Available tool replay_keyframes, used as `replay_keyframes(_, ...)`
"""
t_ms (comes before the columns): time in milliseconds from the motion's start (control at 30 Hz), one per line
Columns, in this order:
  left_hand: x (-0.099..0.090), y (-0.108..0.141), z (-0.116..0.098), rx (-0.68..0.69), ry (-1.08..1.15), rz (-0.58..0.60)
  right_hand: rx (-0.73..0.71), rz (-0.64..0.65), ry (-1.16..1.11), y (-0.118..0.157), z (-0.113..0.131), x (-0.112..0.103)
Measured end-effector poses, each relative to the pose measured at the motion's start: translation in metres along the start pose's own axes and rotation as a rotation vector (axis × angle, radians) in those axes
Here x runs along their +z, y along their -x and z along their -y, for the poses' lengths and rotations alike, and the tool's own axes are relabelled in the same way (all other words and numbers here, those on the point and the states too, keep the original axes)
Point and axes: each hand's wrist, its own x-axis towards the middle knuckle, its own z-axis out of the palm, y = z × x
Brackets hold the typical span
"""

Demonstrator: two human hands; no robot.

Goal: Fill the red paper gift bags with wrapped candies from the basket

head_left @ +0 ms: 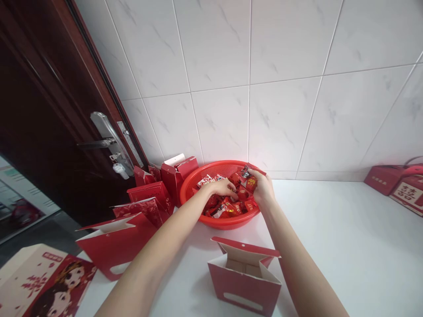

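**Hands, pair, bare.** The left hand (224,188) is curled downward, its fingers among the packets in the basket; whether it pinches anything cannot be told. The right hand (262,189) is closed around a small bunch of red wrapped packets (247,181), held over the basket's right side.

**Red plastic basket (190,187).** Round, with a mesh wall. It sits on the white counter (330,246), close to the far wall of marbled white tiles (264,88). A loose heap of red-and-white sweet packets (228,209) covers its floor, with part of the mesh showing above them.

**Red paper gift box (244,281).** Stands open on the near side of the counter, just ahead of the person, with an oval cut-out in its front. No packets show inside its cream interior.

**Further red gift boxes (143,207).** Several, open or part-folded, stand in a loose row left of the basket. What they hold cannot be seen.

**Other items.** Two red boxes marked with double-happiness characters (405,193) stand at the far right. A cream-and-red box printed with a cartoon couple (42,281) lies at near left. A dark wooden door with a steel lever handle (105,141) stands at far left.
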Motion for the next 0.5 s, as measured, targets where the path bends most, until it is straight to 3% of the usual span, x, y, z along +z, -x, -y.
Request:
replay_keyframes(133,0.0,0.003,-0.011,-0.071,0.006,0.076,-0.008,-0.003,0.012,-0.002,-0.001,-0.001)
replay_keyframes(333,-0.001,0.01,-0.025,-0.176,-0.004,0.004,-0.031,-0.003,0.017,-0.005,-0.004,-0.003)
replay_keyframes(500,-0.01,0.019,-0.025,-0.266,-0.292,0.19,-0.057,0.014,0.004,-0.005,-0.005,-0.004)
